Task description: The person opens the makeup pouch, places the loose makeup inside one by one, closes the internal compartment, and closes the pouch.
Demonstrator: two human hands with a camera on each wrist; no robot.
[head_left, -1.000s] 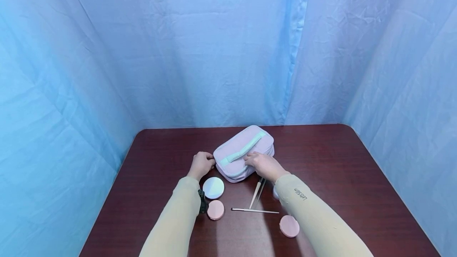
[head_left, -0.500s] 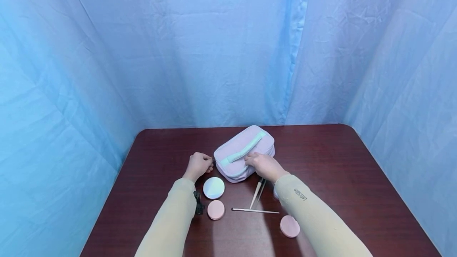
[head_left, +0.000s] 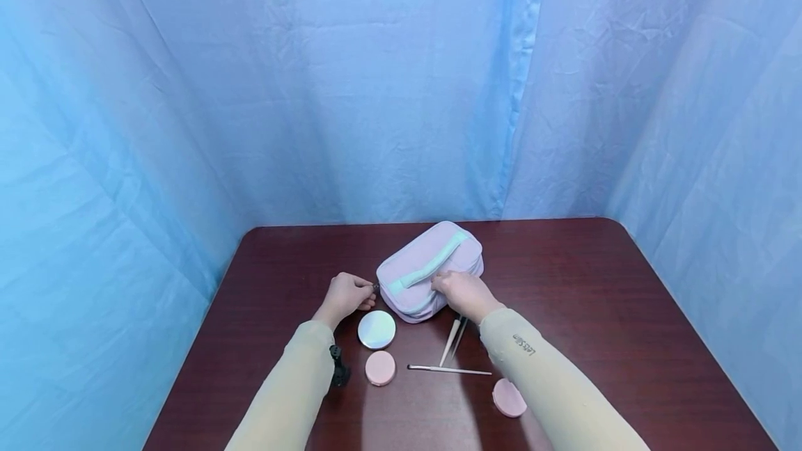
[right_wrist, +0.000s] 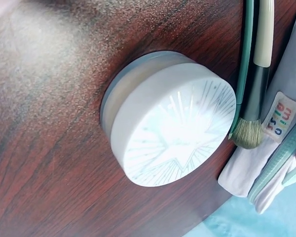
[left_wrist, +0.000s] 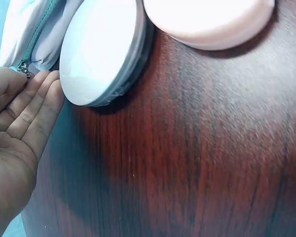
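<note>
A lilac cosmetic bag (head_left: pixel 416 268) with a mint carry strap lies at the far middle of the table. At its left end my left hand (head_left: pixel 343 298) pinches a small zipper pull (left_wrist: pixel 24 68) between thumb and forefinger; the other fingers lie close to a round white-topped container (left_wrist: pixel 96 49). My right hand (head_left: pixel 466 292) holds the bag at its front edge near the strap, fingers bent. Only a dark sliver of that hand shows in the right wrist view, where a mint zipper (right_wrist: pixel 276 160) runs along the bag.
Before the bag lie a makeup brush (right_wrist: pixel 256 106) and a thin green-handled tool (right_wrist: pixel 247 49). A slim brush (head_left: pixel 447 370) lies crosswise nearer. Pink compacts (head_left: pixel 380 368) (head_left: pixel 509 397) flank it. A white-lidded jar (right_wrist: pixel 175 126) sits by my right wrist.
My left hand has drawn slightly left and toward me at the bag's left end, and the zipper pull now shows at its fingertips. My right hand has barely moved.
</note>
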